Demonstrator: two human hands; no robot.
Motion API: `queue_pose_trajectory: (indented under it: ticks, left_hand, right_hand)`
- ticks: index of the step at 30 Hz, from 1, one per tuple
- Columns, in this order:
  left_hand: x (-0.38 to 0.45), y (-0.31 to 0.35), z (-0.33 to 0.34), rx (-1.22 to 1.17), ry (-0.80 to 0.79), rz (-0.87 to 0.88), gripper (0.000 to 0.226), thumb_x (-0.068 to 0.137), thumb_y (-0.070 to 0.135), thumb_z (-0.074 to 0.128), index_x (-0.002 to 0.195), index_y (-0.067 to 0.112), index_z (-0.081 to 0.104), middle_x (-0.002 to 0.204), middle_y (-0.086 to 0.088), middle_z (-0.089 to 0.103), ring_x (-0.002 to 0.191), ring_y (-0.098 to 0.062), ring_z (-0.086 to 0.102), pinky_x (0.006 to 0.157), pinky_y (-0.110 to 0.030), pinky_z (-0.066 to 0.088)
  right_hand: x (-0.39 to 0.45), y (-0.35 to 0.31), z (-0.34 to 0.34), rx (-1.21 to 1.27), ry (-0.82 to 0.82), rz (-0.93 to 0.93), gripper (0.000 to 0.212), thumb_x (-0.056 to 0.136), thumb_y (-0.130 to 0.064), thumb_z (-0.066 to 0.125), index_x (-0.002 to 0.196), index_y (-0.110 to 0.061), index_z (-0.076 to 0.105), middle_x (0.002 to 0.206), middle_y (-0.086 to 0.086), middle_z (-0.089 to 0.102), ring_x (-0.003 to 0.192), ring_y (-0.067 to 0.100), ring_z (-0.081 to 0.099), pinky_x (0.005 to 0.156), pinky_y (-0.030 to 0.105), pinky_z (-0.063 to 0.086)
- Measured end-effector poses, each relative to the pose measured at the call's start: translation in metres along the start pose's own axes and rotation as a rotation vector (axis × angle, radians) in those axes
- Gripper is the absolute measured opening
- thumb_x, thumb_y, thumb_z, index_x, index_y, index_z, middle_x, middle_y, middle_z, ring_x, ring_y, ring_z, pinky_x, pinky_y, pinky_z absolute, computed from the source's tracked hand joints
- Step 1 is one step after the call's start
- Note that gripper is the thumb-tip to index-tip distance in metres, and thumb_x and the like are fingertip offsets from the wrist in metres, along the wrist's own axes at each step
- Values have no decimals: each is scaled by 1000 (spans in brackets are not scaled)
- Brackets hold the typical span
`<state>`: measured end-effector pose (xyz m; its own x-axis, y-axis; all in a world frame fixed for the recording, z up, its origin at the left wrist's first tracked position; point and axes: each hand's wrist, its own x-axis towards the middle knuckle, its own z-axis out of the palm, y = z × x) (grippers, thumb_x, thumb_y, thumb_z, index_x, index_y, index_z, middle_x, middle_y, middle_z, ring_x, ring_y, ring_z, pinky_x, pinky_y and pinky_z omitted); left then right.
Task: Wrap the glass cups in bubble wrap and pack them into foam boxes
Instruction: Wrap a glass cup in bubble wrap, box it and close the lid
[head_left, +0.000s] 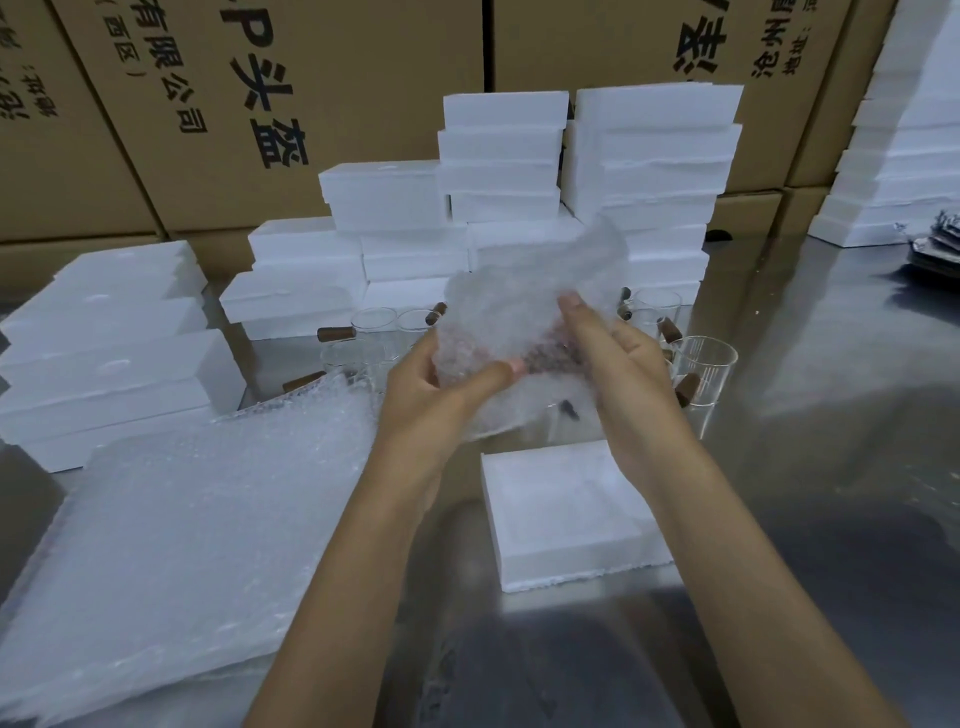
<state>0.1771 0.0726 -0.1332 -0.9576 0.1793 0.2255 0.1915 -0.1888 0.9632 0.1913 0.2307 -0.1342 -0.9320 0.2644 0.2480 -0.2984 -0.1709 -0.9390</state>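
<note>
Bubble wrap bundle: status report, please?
Both hands, left and right, grip the bubble-wrapped cup. Open foam box waits below. Nothing blocking.

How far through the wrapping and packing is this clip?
Done: closed foam boxes are stacked behind, contents unseen. In hand: left hand and right hand hold a bubble-wrapped bundle above the open foam box. Left: several bare glass cups on the table and a bubble wrap stack.
</note>
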Motion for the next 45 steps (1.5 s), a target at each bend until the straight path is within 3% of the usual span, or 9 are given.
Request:
queue_pose_trajectory:
  ticks: [5,9,16,20,27,32,36,39,45]
  left_hand:
    - [6,-7,-4,264,170,96,38,75,23,86,106,31,67,104,13,73,93,1,69,83,-23,57]
    - [6,-23,3,463,145,87,31,72,33,88,96,27,68,105,5,70,97,-13,67,90,-41,55]
    - [14,-42,2,511,55,-64,21,85,33,72,73,20,61,66,13,58,57,2,52,59,-19,39]
    - [11,-36,2,250,29,-161,32,71,25,68,101,34,63,105,9,71,100,-10,68,89,-36,55]
    - [12,-45,5,420,129,-1,31,78,-6,64,98,18,64,93,-1,69,72,-4,63,59,-12,46]
    - [11,-45,7,374,184,-100,25,81,2,65,102,15,65,94,-1,69,79,-8,60,65,-16,47]
    - [9,-35,7,229,179,-98,27,75,20,58,100,26,62,93,10,66,88,-3,60,76,-23,45]
    - [4,-35,4,431,92,88,18,79,22,51,78,28,68,88,17,64,85,8,58,76,-9,41]
    - [9,-52,-1,1056,105,248,33,95,18,45,86,7,75,119,-1,52,112,-19,42,95,-35,36]
  right_hand:
    - [5,9,-5,-274,-39,-80,11,88,-20,73,96,-28,75,96,-13,76,91,1,70,68,11,50]
    - [12,24,-10,-536,64,-107,21,85,-10,74,86,-30,70,89,-11,74,90,12,70,80,28,53]
    - [9,36,-18,-916,57,-150,32,82,-5,70,68,-29,55,66,-17,56,63,-11,54,54,4,37]
    - [10,36,-20,-1008,96,-155,40,82,-4,68,62,-28,43,61,-12,48,56,3,48,49,11,36]
    - [3,24,0,-888,-113,-320,28,77,-11,63,103,-19,64,96,-13,55,87,-2,47,75,4,33]
    - [-8,26,9,-1154,-303,-312,31,82,-16,44,90,-14,74,91,-8,70,99,16,51,93,33,38]
    - [-10,28,10,-1365,-375,-274,15,77,-28,33,66,-25,43,70,-13,42,102,18,47,99,37,31]
    - [-9,29,9,-1390,-426,-269,16,84,-26,42,74,-21,53,79,-15,47,103,17,47,100,36,31]
    - [-6,27,8,-1091,-165,-366,26,77,2,49,67,-8,70,72,-2,68,83,17,55,85,33,47]
